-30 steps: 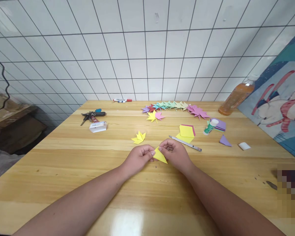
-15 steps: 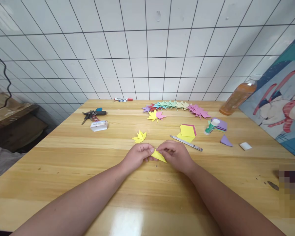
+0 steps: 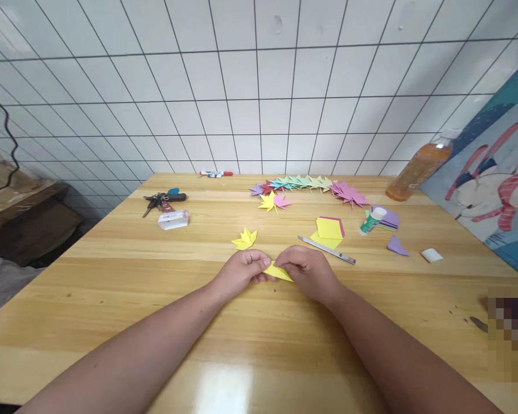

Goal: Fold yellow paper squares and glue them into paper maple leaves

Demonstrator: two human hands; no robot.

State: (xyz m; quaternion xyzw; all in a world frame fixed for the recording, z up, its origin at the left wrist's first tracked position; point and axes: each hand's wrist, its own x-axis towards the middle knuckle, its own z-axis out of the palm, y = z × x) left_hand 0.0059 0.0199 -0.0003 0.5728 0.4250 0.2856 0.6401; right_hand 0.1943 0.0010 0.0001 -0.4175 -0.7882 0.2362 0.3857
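Note:
A folded piece of yellow paper (image 3: 280, 271) is held between my two hands, low over the wooden table. My left hand (image 3: 244, 268) pinches its left end, thumb on top. On the other side, the fingers of my right hand (image 3: 308, 270) are closed on its upper right edge and hide part of it. Just beyond my left hand lies a yellow folded-paper leaf (image 3: 245, 238). A grey utility knife (image 3: 327, 250) rests beyond my right hand, beside yellow paper squares (image 3: 329, 229) with a magenta sheet under them.
Folded leaves in several colours form a row (image 3: 302, 183) near the wall. A glue stick (image 3: 372, 221), purple paper stack (image 3: 387, 217), purple folded piece (image 3: 397, 245), eraser (image 3: 431, 255) and bottle (image 3: 421, 169) stand right. Keys (image 3: 164, 200), a small box (image 3: 173, 219) and marker (image 3: 216, 173) lie left.
The yellow paper has turned slightly flatter between my fingers. Both hands keep nearly the same place and grip.

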